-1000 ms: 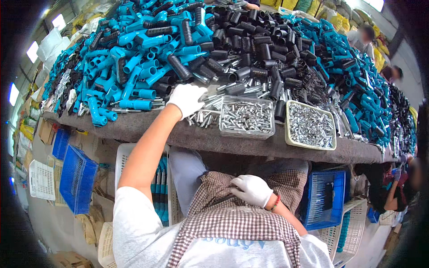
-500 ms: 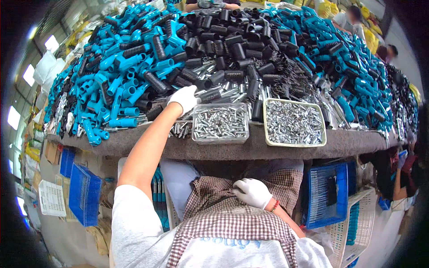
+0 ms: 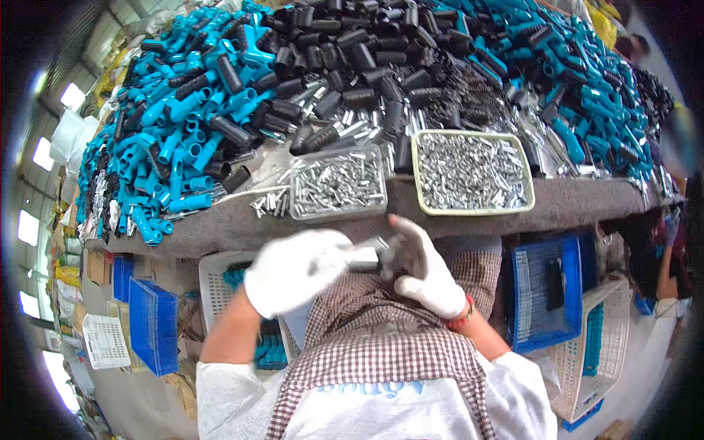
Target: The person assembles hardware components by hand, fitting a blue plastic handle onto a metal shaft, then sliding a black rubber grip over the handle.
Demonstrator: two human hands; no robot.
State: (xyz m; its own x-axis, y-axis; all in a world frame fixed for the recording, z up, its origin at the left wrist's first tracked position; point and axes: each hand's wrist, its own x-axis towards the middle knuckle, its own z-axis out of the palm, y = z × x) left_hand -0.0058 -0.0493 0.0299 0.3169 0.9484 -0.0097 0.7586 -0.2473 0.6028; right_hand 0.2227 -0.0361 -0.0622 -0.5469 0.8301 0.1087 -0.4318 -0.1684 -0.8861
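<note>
Far left, below the table (image 3: 220, 227): white perforated basket (image 3: 104, 341) on the floor, then blue plastic crates (image 3: 154, 323) stacked by the table edge. Yellow packages (image 3: 66, 275) sat further left on shelving, too blurred to tell more.

On the table, left side: heap of blue plastic handles (image 3: 176, 139), with black rubber grips (image 3: 352, 66) piled toward the middle. A few loose metal pins (image 3: 270, 204) lay just beside a clear rectangular tray (image 3: 337, 183) full of small metal parts. Right of it, a cream-rimmed tray (image 3: 472, 171) held more of the same silver parts. More blue handles ran along the far right of the table.

Left hand (image 3: 297, 271), white glove, was below the table edge at chest level, fingers clenched around a short metal tube piece (image 3: 364, 255). The tube's end touched the right hand (image 3: 425, 268), also gloved. Right-hand fingers were curled around a dark part (image 3: 400, 253) pressed against the tube; cannot tell exactly what that part was. Red band at the right wrist. Both hands over a checked apron (image 3: 381, 345).

Right, under the table: blue crate (image 3: 546, 293) with a dark item inside, then a white basket (image 3: 594, 352) holding blue pieces.
</note>
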